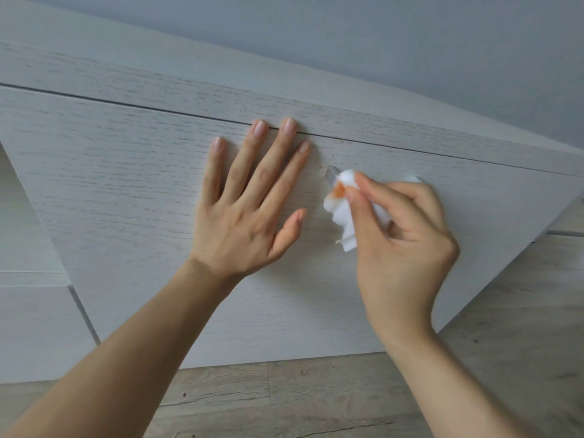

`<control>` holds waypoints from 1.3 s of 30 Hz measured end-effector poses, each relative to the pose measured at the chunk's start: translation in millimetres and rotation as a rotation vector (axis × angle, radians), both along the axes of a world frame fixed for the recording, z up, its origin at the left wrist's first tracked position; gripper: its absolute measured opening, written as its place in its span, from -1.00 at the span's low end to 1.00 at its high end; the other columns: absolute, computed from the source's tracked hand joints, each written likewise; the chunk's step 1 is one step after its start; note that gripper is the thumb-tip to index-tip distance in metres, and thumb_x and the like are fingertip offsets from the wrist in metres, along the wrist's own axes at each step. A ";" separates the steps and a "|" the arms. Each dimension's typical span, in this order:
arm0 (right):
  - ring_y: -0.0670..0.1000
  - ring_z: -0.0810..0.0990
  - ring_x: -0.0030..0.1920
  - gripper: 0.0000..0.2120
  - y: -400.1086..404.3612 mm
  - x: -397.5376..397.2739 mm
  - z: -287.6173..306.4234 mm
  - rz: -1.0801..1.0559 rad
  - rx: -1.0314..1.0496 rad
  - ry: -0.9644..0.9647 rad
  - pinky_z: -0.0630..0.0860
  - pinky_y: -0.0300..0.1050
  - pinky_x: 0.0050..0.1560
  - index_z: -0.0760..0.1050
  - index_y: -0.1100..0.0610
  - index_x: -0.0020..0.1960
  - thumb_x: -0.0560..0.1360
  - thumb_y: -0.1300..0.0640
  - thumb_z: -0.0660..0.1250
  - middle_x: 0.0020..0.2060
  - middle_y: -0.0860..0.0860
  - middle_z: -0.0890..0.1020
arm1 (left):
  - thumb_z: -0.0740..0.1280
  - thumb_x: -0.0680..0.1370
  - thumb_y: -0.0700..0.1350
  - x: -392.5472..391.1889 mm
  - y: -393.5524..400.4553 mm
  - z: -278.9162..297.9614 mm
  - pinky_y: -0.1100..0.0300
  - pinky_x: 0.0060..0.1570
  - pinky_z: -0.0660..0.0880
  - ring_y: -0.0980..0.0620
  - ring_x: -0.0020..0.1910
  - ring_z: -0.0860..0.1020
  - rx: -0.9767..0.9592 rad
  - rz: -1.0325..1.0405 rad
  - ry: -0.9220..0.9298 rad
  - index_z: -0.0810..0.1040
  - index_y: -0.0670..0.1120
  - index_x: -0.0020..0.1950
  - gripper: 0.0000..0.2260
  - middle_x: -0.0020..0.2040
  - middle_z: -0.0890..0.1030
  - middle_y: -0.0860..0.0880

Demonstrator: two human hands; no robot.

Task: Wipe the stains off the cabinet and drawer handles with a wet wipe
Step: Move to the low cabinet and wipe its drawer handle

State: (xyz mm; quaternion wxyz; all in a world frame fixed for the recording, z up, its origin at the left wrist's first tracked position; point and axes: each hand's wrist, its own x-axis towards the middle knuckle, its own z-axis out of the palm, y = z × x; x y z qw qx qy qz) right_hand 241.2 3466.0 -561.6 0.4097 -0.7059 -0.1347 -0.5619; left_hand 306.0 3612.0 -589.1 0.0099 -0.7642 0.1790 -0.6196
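Observation:
A pale wood-grain cabinet door (126, 191) fills the middle of the view. My left hand (249, 203) lies flat against it with the fingers spread and straight. Just right of it a small metal handle (331, 174) sticks out of the door, mostly covered. My right hand (401, 235) pinches a crumpled white wet wipe (343, 213) against that handle; the wipe carries an orange stain near the fingertips. A few small dark specks show on the door just above the handle's left end.
A dark gap (126, 104) runs across above the door, with another wood panel (158, 77) over it. A grey wall (410, 42) is at the top. Wood-look floor (316, 396) lies below, a second door edge (83, 314) at the left.

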 end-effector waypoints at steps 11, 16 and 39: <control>-0.42 0.50 -0.23 -0.82 13.3 -2.2 -8.9 0.006 0.002 0.029 0.36 -0.55 -0.14 0.61 0.11 -0.03 0.41 0.31 0.45 -0.24 -0.11 0.51 | -0.03 0.62 0.13 2.9 -1.5 -1.5 -0.06 0.46 -0.02 -0.11 0.47 0.19 -0.007 0.017 -0.027 0.27 -0.11 0.50 -0.47 0.48 0.19 -0.07; -0.28 0.56 -0.22 -0.82 4.2 -3.9 -9.5 -0.028 0.098 0.052 0.43 -0.41 -0.11 0.58 0.01 -0.05 0.43 0.25 0.45 -0.21 -0.17 0.55 | -0.06 0.62 0.11 3.4 0.0 -2.5 -0.05 0.46 -0.03 -0.11 0.48 0.17 -0.001 0.017 -0.017 0.26 -0.10 0.51 -0.48 0.49 0.17 -0.07; -0.16 0.63 -0.15 -0.81 -58.4 -3.3 8.3 -0.039 0.464 0.241 0.50 -0.30 -0.09 0.58 -0.18 -0.22 0.42 0.13 0.43 -0.16 -0.10 0.66 | -0.03 0.63 0.06 -0.5 0.7 -1.8 -0.05 0.47 -0.12 -0.17 0.48 0.10 0.003 0.006 0.013 0.19 -0.12 0.53 -0.50 0.50 0.14 -0.07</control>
